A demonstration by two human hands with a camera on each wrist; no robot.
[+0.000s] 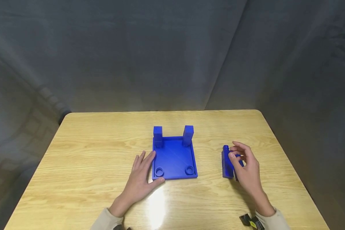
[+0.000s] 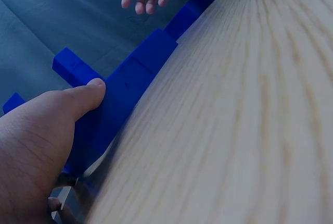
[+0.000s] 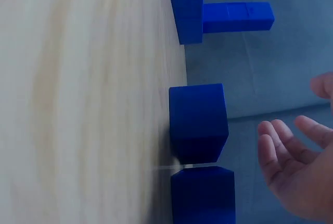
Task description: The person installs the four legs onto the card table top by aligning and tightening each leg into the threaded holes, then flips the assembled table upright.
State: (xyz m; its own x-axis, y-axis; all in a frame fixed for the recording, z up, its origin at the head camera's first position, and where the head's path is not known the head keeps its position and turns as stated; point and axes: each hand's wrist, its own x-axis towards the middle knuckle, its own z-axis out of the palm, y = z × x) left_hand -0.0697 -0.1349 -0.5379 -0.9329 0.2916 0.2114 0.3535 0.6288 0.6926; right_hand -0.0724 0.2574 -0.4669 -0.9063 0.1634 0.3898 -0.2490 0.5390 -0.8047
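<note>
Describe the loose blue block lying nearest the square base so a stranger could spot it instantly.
On the wooden table, right of the square base in the head view, a loose pair lies side by side by the right hand. Pick the nearer block: its narrow round end shows clearly, whereas the hand partly hides the farther block.

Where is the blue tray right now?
In the head view, the blue tray sits near the middle of the wooden table, the left hand at its left edge and loose blue posts to its right.
</note>
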